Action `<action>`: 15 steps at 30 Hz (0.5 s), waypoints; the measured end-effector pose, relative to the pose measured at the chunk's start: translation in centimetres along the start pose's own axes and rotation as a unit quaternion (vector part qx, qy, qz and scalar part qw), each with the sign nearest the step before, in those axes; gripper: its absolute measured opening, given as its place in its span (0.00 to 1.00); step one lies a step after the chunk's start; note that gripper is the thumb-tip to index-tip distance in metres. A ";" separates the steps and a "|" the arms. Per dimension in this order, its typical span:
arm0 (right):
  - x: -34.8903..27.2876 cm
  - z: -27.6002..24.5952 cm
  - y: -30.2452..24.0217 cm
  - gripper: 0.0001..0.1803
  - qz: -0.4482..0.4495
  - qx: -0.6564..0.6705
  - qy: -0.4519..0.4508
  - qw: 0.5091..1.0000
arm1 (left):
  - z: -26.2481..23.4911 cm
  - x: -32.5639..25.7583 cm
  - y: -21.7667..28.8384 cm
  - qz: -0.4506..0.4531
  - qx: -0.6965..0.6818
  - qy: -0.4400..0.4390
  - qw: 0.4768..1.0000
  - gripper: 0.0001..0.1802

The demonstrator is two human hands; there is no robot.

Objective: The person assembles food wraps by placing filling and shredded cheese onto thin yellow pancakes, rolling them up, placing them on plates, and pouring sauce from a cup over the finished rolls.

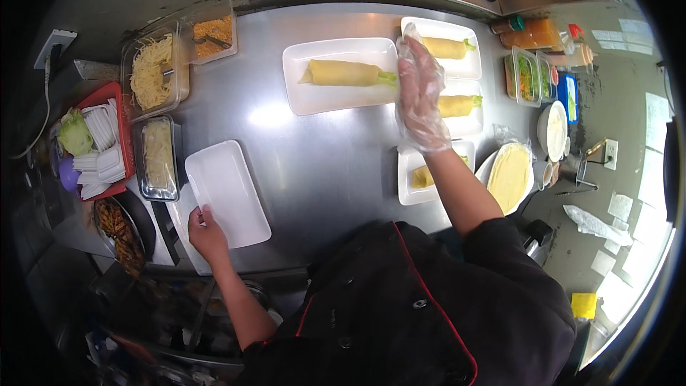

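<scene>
At the left front of the steel table, my bare left hand (206, 234) pinches the edge of a bare white rectangular plate (230, 189). My right hand (420, 93), in a clear plastic glove, has its fingers stretched out beside the right end of another white plate (304, 104). A pale yellow wrap roll (344, 73) with green leaf poking from its end lies on that plate. Partly behind the gloved hand are two more plated rolls, an upper roll (444, 47) and a lower roll (461, 105). My right forearm partly covers a nearer plate (406, 191) with another roll.
Flat yellow wrappers (509, 175) lie on a plate at the right. Left are tubs of shredded filling (151, 75) and orange crumbs (213, 32), a metal tray (158, 154) and a red basket (127, 132). Sauce bottles (536, 34) and a vegetable container (525, 75) stand far right.
</scene>
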State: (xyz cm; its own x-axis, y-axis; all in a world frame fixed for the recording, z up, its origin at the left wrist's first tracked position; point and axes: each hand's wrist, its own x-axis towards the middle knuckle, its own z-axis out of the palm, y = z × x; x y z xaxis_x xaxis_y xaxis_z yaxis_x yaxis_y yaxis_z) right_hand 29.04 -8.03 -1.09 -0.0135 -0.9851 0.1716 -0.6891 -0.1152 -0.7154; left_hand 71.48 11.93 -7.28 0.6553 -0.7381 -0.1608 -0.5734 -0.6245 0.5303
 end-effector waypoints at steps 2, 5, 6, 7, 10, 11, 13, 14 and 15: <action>-3.7 -0.4 -0.5 0.21 0.028 0.238 -0.022 0.971 | -0.2 -0.1 -0.2 -0.016 0.008 -0.090 0.996 0.11; -9.6 -1.0 -3.5 0.21 -0.103 -0.040 -0.241 0.964 | 1.3 -2.9 -0.8 -0.043 -0.026 -0.221 0.974 0.10; -11.8 -0.2 -3.4 0.23 -0.059 -0.049 -0.306 0.949 | 2.2 -5.0 0.6 -0.060 -0.041 -0.262 0.962 0.10; -12.6 -0.1 -3.9 0.23 -0.051 -0.056 -0.301 0.950 | 4.2 -7.4 0.1 -0.143 -0.179 -0.277 0.933 0.09; -13.7 1.4 -2.2 0.21 -0.088 -0.125 -0.210 0.966 | 4.9 -12.3 7.0 -0.255 -0.265 -0.342 0.865 0.12; -12.5 1.1 -1.7 0.20 -0.131 -0.180 -0.157 0.962 | 5.9 -13.4 7.5 -0.261 -0.294 -0.360 0.846 0.12; -8.5 0.8 1.8 0.17 -0.222 -0.142 -0.053 0.963 | 6.6 -15.1 8.5 -0.246 -0.281 -0.413 0.831 0.18; -6.2 0.3 1.5 0.18 -0.159 -0.187 -0.018 0.969 | 6.8 -15.4 9.2 -0.245 -0.269 -0.438 0.822 0.20; -3.3 -0.6 0.8 0.21 -0.107 -0.199 -0.064 0.972 | 6.7 -15.4 9.5 -0.247 -0.260 -0.455 0.815 0.22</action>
State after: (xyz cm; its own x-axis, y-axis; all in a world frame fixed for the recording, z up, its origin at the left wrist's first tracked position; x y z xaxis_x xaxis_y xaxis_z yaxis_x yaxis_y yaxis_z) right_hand 28.14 -4.75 -1.85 0.2329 -0.9549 0.1843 -0.8921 -0.2852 -0.3505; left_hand 52.66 15.68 -5.31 -0.0284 -0.4615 -0.8867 0.0908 -0.8846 0.4575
